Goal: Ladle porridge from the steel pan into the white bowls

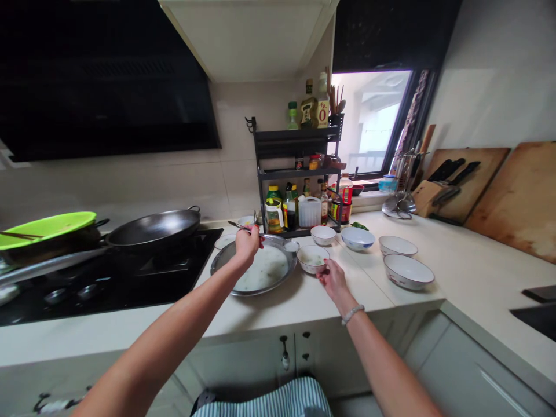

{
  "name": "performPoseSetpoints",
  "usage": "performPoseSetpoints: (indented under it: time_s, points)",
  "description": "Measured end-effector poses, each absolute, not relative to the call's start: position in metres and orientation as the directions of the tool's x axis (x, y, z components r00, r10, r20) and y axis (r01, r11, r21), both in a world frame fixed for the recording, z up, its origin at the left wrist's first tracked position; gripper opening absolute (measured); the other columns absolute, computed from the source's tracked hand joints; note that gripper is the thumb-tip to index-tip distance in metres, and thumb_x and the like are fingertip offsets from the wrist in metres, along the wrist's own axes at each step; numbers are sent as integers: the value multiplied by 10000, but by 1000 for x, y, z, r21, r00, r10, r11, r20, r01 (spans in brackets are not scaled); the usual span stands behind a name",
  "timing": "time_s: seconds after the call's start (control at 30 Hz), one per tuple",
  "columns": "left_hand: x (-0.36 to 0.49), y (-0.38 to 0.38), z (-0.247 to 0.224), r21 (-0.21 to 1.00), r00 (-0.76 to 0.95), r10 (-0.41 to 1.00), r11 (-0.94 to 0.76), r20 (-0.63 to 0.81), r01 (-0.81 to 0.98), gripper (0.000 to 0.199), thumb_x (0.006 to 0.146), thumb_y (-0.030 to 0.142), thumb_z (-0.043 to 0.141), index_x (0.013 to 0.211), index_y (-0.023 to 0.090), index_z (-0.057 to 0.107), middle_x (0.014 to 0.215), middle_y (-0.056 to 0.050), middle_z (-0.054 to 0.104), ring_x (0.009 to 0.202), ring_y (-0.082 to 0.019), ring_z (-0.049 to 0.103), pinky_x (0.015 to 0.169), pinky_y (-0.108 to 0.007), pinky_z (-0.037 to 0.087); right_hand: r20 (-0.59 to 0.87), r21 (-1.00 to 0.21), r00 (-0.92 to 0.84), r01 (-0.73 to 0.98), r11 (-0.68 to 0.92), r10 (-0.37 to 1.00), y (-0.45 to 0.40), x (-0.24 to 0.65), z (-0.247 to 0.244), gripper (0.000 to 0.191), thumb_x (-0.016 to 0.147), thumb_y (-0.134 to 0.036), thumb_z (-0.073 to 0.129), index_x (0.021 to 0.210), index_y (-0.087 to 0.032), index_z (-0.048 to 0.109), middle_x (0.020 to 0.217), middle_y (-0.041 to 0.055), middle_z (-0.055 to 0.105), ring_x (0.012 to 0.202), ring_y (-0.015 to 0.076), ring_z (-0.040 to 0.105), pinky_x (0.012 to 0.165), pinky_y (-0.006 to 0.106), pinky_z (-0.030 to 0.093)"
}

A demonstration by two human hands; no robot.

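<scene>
My left hand (247, 248) is closed around the handle of a ladle (292, 246), whose scoop hangs over the right rim of a wide metal basin. That basin (219, 282) holds a pale, milky soup with green bits. Beside it on the right, a small white bowl (313, 267) contains some of the same soup. Fingers of my right hand (335, 282) grip this bowl by its right side. Behind it stand another white bowl (324, 234) and a blue-white bowl (358, 238). Two more white bowls, one nearer (408, 272) and one farther (397, 246), sit to the right.
A wok (154, 229) rests on the black gas stove (130, 284) at left, near a bright green basket (52, 227). A black rack (299, 171) with bottles stands against the wall. The knife block (428, 197) and cutting boards (516, 200) are at right.
</scene>
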State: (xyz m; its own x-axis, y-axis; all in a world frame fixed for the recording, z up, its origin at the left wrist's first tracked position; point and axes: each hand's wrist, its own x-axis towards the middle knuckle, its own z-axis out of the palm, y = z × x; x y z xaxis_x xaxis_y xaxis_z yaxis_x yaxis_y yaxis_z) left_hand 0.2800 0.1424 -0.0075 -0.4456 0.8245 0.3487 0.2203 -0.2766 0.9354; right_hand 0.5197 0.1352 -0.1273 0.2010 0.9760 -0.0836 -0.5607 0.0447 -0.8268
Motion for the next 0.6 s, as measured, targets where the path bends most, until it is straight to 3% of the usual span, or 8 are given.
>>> performPoseSetpoints:
  time_s: [0.1,0.2,0.37,0.47,0.53,0.6]
  points:
    - [300,142,-4,920,-391,842,-275,371,281,195,869,290,522,695,214,476,480,18,569,336,-126,505,394,-214,363,-88,-826,207,-562,45,974,135,519,-127,313,637,-376,718,789,-220,493,526,-41,559,371,107,502,340,180,286]
    - [318,136,-1,842,-261,837,-359,482,402,180,894,288,485,731,212,488,492,17,567,361,-137,517,429,-228,380,-89,-826,212,-561,47,973,136,519,-129,317,647,-383,716,802,-223,489,543,-44,562,377,109,511,343,178,282]
    - [337,121,-6,515,115,690,-630,715,582,184,914,293,466,751,214,501,567,8,573,489,-135,552,548,-238,416,-79,-828,215,-559,56,973,139,520,-133,309,631,-376,707,813,-219,512,541,-45,561,386,115,510,341,188,295]
    - [339,111,-13,343,331,590,-748,737,568,181,907,288,468,748,215,513,620,8,582,544,-125,537,565,-228,408,-70,-827,225,-558,70,972,140,520,-134,315,612,-376,713,814,-216,531,555,-51,568,394,110,505,346,196,313]
    - [338,106,-18,312,423,566,-788,708,531,160,896,276,483,755,215,527,659,7,606,575,-120,544,578,-221,415,-66,-825,229,-560,75,971,140,520,-134,313,607,-377,716,806,-216,536,561,-52,574,396,107,502,351,198,320]
    - [336,104,-22,349,397,583,-779,709,521,145,885,270,504,753,216,532,672,5,617,587,-118,553,584,-219,423,-69,-824,227,-562,73,971,139,520,-132,309,607,-378,717,795,-220,531,555,-52,573,390,106,494,347,198,311]
